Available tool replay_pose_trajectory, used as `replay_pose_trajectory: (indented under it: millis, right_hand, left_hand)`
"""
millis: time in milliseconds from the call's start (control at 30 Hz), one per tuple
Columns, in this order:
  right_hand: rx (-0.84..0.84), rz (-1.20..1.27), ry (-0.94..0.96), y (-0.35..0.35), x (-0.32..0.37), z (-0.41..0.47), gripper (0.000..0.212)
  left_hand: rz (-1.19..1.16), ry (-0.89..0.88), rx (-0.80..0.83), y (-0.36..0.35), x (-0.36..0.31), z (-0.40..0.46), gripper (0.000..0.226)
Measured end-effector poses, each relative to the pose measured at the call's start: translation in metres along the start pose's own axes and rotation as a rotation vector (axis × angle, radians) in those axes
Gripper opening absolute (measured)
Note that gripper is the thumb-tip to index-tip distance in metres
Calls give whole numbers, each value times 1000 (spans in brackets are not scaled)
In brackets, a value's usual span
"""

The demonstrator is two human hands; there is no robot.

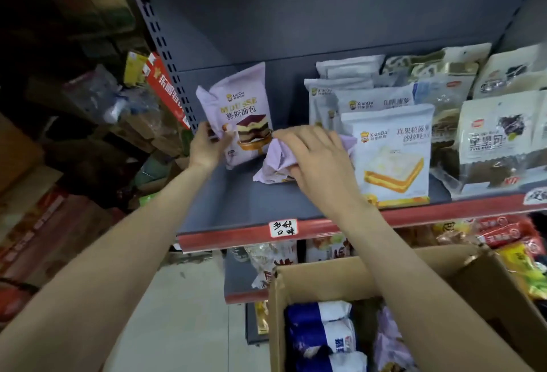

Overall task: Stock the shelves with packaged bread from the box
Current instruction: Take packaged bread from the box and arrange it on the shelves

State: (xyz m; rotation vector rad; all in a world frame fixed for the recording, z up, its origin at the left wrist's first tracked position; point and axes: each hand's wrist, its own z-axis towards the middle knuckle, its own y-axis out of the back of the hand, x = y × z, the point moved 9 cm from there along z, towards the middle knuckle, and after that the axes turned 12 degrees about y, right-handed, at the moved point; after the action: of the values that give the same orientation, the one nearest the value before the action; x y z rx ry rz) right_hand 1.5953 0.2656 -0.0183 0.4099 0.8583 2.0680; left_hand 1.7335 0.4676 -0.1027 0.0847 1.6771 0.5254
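Fingers of the left hand (207,146) were curled round the lower left edge of an upright purple mousse bread pack (236,114), thumb on its front face, steadying it against the left end of the shelf (236,202). Fingers of the right hand (313,158) lay spread and nearly straight over a second purple pack (278,158), which was lying crumpled and flat on the shelf deck, just right of the upright one and touching its base. Whether the right thumb pinched the film underneath could not be told; it was hidden by the palm.

Step in hand, as judged: placing and facing the purple packs in the open bay at the shelf's left. One stood, one was down.

To the right, a row of white sandwich bread packs (390,149) stood upright, just beside the right hand; dark-printed packs (497,140) stood beyond them. Handwritten label (283,228) sat on the red shelf lip.

Cardboard box (473,277) sat below, open, with blue-and-white packs (322,330) and another purple pack (390,339) inside, so stock remained.

Next move, as judged: lift the fallen pack by its top seam, stand it in front of or beside the held one, printed face outward. Film looked slack and slippery; the upright pack probably topples if the left hand lets go early.
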Motion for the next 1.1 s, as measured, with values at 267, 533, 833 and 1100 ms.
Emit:
replay_pose_trajectory:
  millis: [267,533,833,1100]
  right_hand:
    - [158,-350,-7,-27,-23,20,75]
    - [124,-431,-46,-37,-34,48,46]
    - [394,-274,-214,-85,-72,72,56]
    - [177,-194,-182,-78,-62,23,60]
  left_hand:
    - [-86,-45,141,-59,-22,38,33]
    - [-171,47,225,-47,-32,26,49]
    - [-143,-105,346,-69,-26,-9,65]
    - [157,-202,96,-77,-15,-1,95]
